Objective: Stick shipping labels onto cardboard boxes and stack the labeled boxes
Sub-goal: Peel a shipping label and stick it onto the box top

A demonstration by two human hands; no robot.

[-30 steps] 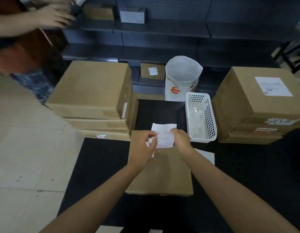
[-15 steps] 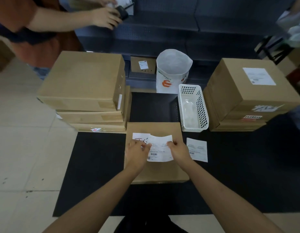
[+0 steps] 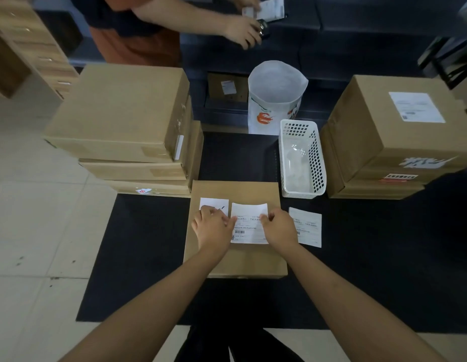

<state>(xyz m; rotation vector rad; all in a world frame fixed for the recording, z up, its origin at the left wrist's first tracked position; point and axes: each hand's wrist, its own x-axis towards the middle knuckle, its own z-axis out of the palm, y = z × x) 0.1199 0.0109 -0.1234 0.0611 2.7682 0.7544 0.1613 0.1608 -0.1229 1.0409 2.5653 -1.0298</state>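
A flat cardboard box (image 3: pixel 237 259) lies on the black mat in front of me. A white shipping label (image 3: pixel 249 224) lies on its top, its far edge slightly curled. My left hand (image 3: pixel 212 227) pinches the label's left edge and my right hand (image 3: pixel 280 228) pinches its right edge. A small white sticker (image 3: pixel 214 203) shows on the box just beyond my left hand. A second label (image 3: pixel 306 227) lies on the mat to the right of the box.
Unlabeled boxes (image 3: pixel 122 113) are stacked at the left, and a stack topped by a labeled box (image 3: pixel 399 131) stands at the right. A white basket (image 3: pixel 303 159) and white bag (image 3: pixel 276 96) stand behind. Another person (image 3: pixel 174 19) reaches across the far shelf.
The label has come down from the air onto the box top and now lies nearly flat. My hands have lowered with it. The other person's hands moved right along the shelf.
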